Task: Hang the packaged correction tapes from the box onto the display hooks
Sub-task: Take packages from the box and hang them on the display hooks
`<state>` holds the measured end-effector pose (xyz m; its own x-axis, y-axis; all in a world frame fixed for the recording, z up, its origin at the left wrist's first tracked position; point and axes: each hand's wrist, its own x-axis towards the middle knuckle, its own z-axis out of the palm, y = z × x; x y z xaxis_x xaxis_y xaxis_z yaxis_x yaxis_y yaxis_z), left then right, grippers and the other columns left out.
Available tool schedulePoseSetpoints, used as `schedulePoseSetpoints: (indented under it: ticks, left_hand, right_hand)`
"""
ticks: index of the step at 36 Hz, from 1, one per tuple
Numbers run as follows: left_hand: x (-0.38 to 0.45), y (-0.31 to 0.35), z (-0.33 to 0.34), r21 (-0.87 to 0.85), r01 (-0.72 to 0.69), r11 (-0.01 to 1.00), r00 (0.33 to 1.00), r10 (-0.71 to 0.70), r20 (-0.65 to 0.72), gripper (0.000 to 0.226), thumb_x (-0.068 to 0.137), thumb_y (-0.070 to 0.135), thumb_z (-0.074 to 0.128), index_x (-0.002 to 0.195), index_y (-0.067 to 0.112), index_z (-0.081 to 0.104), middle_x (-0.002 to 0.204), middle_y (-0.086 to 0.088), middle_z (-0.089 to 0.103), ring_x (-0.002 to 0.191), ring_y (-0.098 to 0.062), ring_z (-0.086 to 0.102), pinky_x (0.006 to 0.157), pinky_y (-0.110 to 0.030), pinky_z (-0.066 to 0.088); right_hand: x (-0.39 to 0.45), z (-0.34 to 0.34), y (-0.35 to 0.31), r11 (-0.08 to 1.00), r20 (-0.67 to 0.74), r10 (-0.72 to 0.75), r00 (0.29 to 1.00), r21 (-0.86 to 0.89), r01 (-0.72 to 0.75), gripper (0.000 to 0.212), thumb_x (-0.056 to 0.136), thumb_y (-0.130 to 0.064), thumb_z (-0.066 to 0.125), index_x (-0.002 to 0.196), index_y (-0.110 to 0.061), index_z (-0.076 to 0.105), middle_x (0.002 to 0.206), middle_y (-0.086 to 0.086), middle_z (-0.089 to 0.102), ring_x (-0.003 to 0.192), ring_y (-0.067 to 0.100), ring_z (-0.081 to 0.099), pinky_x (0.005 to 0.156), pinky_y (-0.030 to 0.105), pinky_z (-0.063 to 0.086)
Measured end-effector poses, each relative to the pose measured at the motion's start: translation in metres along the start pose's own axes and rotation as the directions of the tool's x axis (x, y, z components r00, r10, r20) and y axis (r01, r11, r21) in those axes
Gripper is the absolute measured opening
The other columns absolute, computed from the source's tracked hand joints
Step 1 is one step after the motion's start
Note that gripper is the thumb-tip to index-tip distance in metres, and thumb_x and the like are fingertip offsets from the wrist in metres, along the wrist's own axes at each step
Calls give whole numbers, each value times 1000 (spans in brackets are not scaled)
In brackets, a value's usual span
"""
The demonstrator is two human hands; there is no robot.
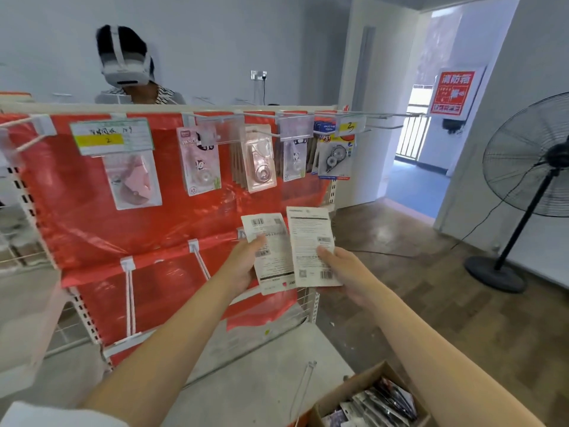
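The person holds two packaged correction tapes up in front of the red display rack (92, 211), printed backs toward the camera: the left hand (243, 263) grips the left pack (271, 254) with the thumb across its card, and the right hand (341, 269) pinches the right pack (311, 245) near its lower edge. The two cards overlap slightly along their inner edges. More packs lie in the cardboard box (363, 392) at the lower right, beside the right forearm. Along the top rail, several hooks (261, 117) already carry hung packs (260, 158), and bare hooks (132, 303) jut from the lower row. The likely trouble is in threading: with both hands occupied, neither is free to steady a hook, so a card's hang hole could miss the tip. A loosely pinched pack might then slip and drop to the floor, and the backward-facing cards could end up hung the wrong way round.
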<state>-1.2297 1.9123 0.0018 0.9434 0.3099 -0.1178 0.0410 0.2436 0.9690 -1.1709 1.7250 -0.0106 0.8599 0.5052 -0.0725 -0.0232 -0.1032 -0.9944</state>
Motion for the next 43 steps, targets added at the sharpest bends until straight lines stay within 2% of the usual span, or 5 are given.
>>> schedulePoseSetpoints:
  ticks: [12, 22, 27, 32, 43]
  left_hand:
    - [-6, 2, 0, 679, -114, 725, 954, -111, 278, 32, 80, 1, 69, 105, 20, 62, 97, 3, 70, 84, -15, 69, 77, -30, 57]
    - [3, -3, -3, 388, 53, 920, 962, -151, 226, 23, 86, -1, 62, 105, 13, 61, 96, -6, 68, 80, -19, 68, 64, -29, 56]
    - [8, -11, -2, 13, 107, 994, 986, -108, 123, 18, 87, -6, 58, 103, 4, 61, 87, -9, 73, 77, -20, 71, 65, -29, 60]
    - [3, -15, 8, 25, 53, 998, 995, -55, 89, 21, 85, -8, 59, 102, 4, 64, 97, -9, 70, 86, -21, 66, 72, -31, 58]
    - [7, -13, -14, 66, 78, 995, 992, -71, -100, 24, 81, -5, 67, 104, 0, 63, 85, -10, 69, 75, -21, 67, 60, -32, 58]
  right_hand:
    - [6, 4, -8, 992, -7, -100, 995, -83, 99, 14, 99, -28, 50, 102, -24, 63, 100, -7, 74, 93, 11, 70, 83, 31, 55]
    - [9, -5, 10, 998, -140, -23, 990, 46, 30, 14, 98, -22, 51, 98, -14, 63, 94, 2, 72, 75, 11, 70, 59, 23, 54]
    - [20, -7, 14, 957, -329, 91, 940, 291, 9, 18, 100, -23, 47, 109, -13, 59, 99, 6, 70, 83, 24, 67, 91, 55, 51]
    - [19, 2, 15, 906, -266, 170, 949, 422, -44, 16, 102, -20, 44, 109, -12, 56, 96, 5, 69, 79, 21, 68, 52, 36, 59]
    - [6, 5, 24, 992, -64, 0, 998, -129, -9, 12, 96, -29, 56, 102, -26, 66, 100, -6, 74, 93, 15, 70, 87, 35, 55]
